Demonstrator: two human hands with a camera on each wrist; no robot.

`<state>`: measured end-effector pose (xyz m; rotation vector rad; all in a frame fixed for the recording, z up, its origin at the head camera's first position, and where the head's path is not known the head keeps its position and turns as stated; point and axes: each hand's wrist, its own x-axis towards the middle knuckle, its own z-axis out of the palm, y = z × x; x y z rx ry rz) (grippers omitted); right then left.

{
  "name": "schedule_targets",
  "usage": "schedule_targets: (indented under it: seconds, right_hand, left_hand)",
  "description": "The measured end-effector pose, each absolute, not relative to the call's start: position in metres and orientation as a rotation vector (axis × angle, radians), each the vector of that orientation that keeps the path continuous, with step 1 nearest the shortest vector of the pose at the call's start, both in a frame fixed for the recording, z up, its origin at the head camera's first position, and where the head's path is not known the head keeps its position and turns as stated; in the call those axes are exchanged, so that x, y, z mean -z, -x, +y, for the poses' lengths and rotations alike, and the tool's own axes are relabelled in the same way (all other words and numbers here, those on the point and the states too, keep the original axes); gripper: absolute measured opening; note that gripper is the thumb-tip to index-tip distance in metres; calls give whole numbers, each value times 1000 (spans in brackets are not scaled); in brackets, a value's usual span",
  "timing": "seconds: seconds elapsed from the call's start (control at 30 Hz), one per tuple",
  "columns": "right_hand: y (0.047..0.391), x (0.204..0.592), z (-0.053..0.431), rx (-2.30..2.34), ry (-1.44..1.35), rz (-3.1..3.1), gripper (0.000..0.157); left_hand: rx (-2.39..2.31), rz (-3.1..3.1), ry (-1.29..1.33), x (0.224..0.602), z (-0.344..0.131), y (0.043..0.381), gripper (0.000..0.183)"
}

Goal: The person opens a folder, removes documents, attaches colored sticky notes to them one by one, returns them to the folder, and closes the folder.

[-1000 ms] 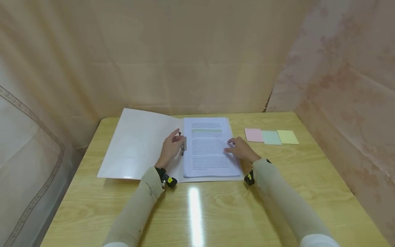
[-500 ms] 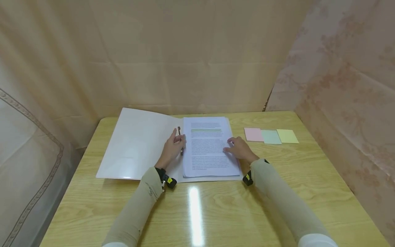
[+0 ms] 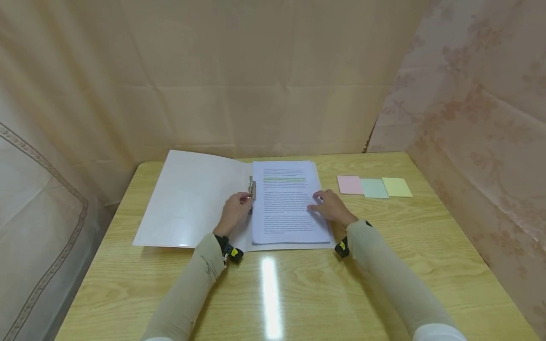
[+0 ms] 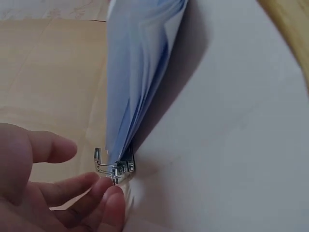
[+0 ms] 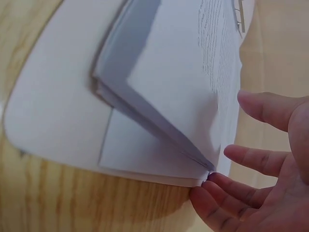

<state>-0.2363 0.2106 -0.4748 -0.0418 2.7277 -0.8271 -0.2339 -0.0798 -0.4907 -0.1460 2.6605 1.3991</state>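
Observation:
A white binder (image 3: 183,203) lies open with a stack of printed paper (image 3: 286,222) on its right side; the top sheet has a green highlighted line. Along the stack's left edge sits a metal clip mechanism (image 4: 116,166). My left hand (image 3: 233,210) is at this mechanism, its fingertips right against the metal and its thumb held apart in the left wrist view. My right hand (image 3: 332,206) rests at the stack's right edge, fingertips touching the sheets' edge and thumb spread over the page. The lower sheets are slightly fanned.
Pink (image 3: 350,185), green (image 3: 374,188) and yellow (image 3: 397,187) sticky note pads lie in a row to the right of the binder. They are on a wooden table (image 3: 315,293). Curtains (image 3: 256,94) hang behind it and at both sides.
My left hand has drawn back a little toward me along the clip mechanism, so more of its metal plate shows. The right hand and the paper stay in place.

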Motion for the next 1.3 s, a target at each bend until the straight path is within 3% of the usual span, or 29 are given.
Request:
schedule_targets:
  seconds: [0.3, 1.3]
  right_hand:
    - [236, 475, 211, 894, -67, 2681, 59]
    - [235, 471, 205, 773, -72, 2761, 61]
  left_hand:
    - [-1110, 2785, 179, 489, -79, 222, 28]
    - [-1076, 2816, -15, 487, -69, 211, 35]
